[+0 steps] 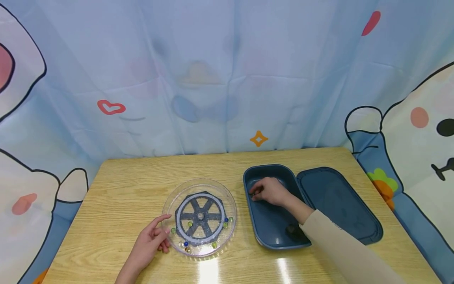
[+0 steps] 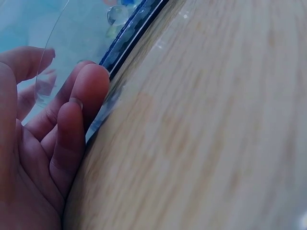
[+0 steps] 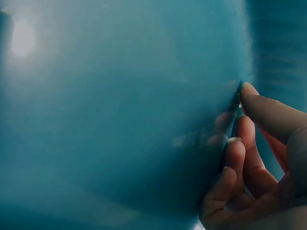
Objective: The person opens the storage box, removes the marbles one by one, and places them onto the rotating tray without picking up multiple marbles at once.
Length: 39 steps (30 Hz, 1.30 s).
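Note:
A round clear dish (image 1: 200, 182) stands on the table, with a dark wheel-like form with spokes (image 1: 200, 216) showing through its bottom. Several green, blue and brown glass marbles (image 1: 190, 223) lie spread in it. My left hand (image 1: 150, 240) holds the dish's left rim, one digit over the edge and the others curled along the outside. Inside a dark blue plastic box (image 1: 273, 221), my right hand (image 1: 271, 191) reaches to the left wall. Its thumb and fingertips pinch a small dark glinting thing (image 3: 240, 109), mostly hidden, so its kind does not show.
The box's flat blue lid (image 1: 340, 201) lies against its right side. A dark patch (image 1: 293, 232) shows at the near end of the box floor. Behind the wooden table (image 1: 131, 189) hangs a light blue cartoon curtain (image 1: 205, 79).

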Each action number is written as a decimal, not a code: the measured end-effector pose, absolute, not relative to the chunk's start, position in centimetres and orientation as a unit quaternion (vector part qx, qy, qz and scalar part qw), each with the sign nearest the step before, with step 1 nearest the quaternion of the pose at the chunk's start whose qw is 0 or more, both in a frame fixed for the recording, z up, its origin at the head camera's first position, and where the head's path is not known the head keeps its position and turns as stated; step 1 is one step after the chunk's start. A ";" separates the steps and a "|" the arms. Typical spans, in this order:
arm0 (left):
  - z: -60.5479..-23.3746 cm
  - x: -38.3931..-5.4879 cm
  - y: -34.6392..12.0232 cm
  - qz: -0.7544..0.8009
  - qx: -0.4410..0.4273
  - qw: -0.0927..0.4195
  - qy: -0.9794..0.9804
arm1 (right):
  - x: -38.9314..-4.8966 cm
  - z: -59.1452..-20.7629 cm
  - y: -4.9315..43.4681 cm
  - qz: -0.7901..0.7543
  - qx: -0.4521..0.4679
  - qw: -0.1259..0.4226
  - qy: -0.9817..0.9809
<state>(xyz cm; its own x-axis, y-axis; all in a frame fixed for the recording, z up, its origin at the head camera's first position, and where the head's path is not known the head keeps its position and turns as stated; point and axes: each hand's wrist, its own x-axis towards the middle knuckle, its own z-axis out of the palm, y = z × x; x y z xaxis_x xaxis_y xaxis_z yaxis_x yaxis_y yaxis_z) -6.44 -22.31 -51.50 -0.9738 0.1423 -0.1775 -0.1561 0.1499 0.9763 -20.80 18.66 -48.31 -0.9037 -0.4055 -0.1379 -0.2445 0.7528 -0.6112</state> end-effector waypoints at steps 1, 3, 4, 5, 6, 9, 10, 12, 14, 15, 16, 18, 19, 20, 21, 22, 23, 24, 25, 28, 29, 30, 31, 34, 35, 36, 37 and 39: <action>-51.5 -6.4 -22.3 0.651 -0.005 0.114 0.750 | -20.8 -48.2 18.7 -0.306 -0.173 0.133 0.927; -51.4 -6.4 -22.3 0.649 -0.006 0.113 0.752 | -20.8 -48.1 18.7 -0.311 -0.168 0.136 0.926; -51.4 -6.4 -22.3 0.649 -0.006 0.112 0.752 | -20.8 -48.0 18.7 -0.313 -0.166 0.137 0.925; -51.4 -6.4 -22.3 0.649 -0.006 0.112 0.753 | -20.8 -47.9 18.7 -0.315 -0.165 0.139 0.924; -51.5 -6.4 -22.3 0.649 -0.006 0.112 0.752 | -20.8 -47.8 18.7 -0.319 -0.164 0.140 0.923; -51.5 -6.4 -22.3 0.652 -0.004 0.113 0.750 | -20.7 -47.5 18.8 -0.326 -0.160 0.144 0.920; -51.6 -6.4 -22.3 0.653 -0.004 0.113 0.748 | -20.7 -47.4 18.8 -0.328 -0.159 0.145 0.920; -51.7 -6.4 -22.2 0.655 -0.005 0.113 0.747 | -20.6 -47.2 18.8 -0.337 -0.160 0.148 0.916; -51.7 -6.4 -22.2 0.655 -0.006 0.113 0.747 | -20.6 -46.9 18.9 -0.346 -0.161 0.151 0.912; -51.7 -6.4 -22.2 0.654 -0.007 0.113 0.748 | -20.6 -46.8 18.9 -0.352 -0.161 0.152 0.909; -51.7 -6.4 -22.2 0.654 -0.007 0.113 0.748 | -20.6 -46.7 19.0 -0.356 -0.161 0.152 0.908; -51.7 -6.4 -22.3 0.653 -0.008 0.113 0.749 | -20.6 -46.4 19.1 -0.360 -0.160 0.151 0.907; -51.7 -6.5 -22.3 0.653 -0.007 0.114 0.749 | -20.6 -46.2 19.1 -0.360 -0.159 0.149 0.907; -51.6 -6.5 -22.3 0.653 -0.006 0.114 0.749 | -20.6 -46.1 19.2 -0.360 -0.158 0.146 0.908; -51.6 -6.5 -22.3 0.653 -0.005 0.114 0.749 | -20.6 -46.0 19.3 -0.357 -0.159 0.142 0.910; -51.6 -6.5 -22.3 0.653 -0.004 0.114 0.748 | -20.6 -45.8 19.3 -0.355 -0.158 0.138 0.911; -51.6 -6.5 -22.3 0.654 -0.004 0.115 0.748 | -20.6 -45.6 19.3 -0.355 -0.158 0.135 0.912; -51.6 -6.5 -22.3 0.654 -0.003 0.115 0.748 | -20.5 -45.4 19.4 -0.357 -0.159 0.132 0.911; -51.6 -6.5 -22.3 0.654 -0.002 0.114 0.748 | -20.4 -45.2 19.4 -0.358 -0.160 0.128 0.911; -51.7 -6.6 -22.3 0.655 -0.003 0.114 0.747 | -20.2 -44.6 19.5 -0.368 -0.165 0.116 0.908; -51.7 -6.6 -22.3 0.655 -0.003 0.114 0.747 | -20.1 -44.3 19.6 -0.371 -0.166 0.111 0.907; -51.6 -6.5 -22.3 0.655 -0.004 0.113 0.747 | -20.0 -44.0 19.5 -0.373 -0.167 0.106 0.906; -51.6 -6.6 -22.3 0.655 -0.004 0.113 0.747 | -19.9 -43.8 19.5 -0.375 -0.169 0.099 0.906; -51.6 -6.6 -22.3 0.657 -0.006 0.114 0.745 | -19.5 -43.1 19.2 -0.381 -0.174 0.081 0.904; -51.6 -6.6 -22.3 0.657 -0.007 0.115 0.745 | -19.4 -42.8 19.1 -0.384 -0.175 0.076 0.903; -51.6 -6.6 -22.3 0.656 -0.007 0.115 0.746 | -19.2 -42.5 18.9 -0.386 -0.178 0.071 0.903; -51.6 -6.5 -22.3 0.656 -0.007 0.115 0.746 | -19.0 -42.3 18.6 -0.388 -0.181 0.067 0.901; -51.5 -6.5 -22.3 0.655 -0.008 0.114 0.747 | -18.6 -41.7 18.1 -0.394 -0.185 0.063 0.898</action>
<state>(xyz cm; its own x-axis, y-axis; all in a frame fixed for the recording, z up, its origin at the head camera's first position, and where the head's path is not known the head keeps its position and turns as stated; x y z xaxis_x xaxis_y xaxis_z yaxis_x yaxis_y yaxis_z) -6.50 -22.26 -51.54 -0.9739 0.1376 -0.1804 -0.1608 0.1426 0.9766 -18.56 18.08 -41.74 -0.9234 -0.3824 0.0338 -0.2839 0.6209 -0.7306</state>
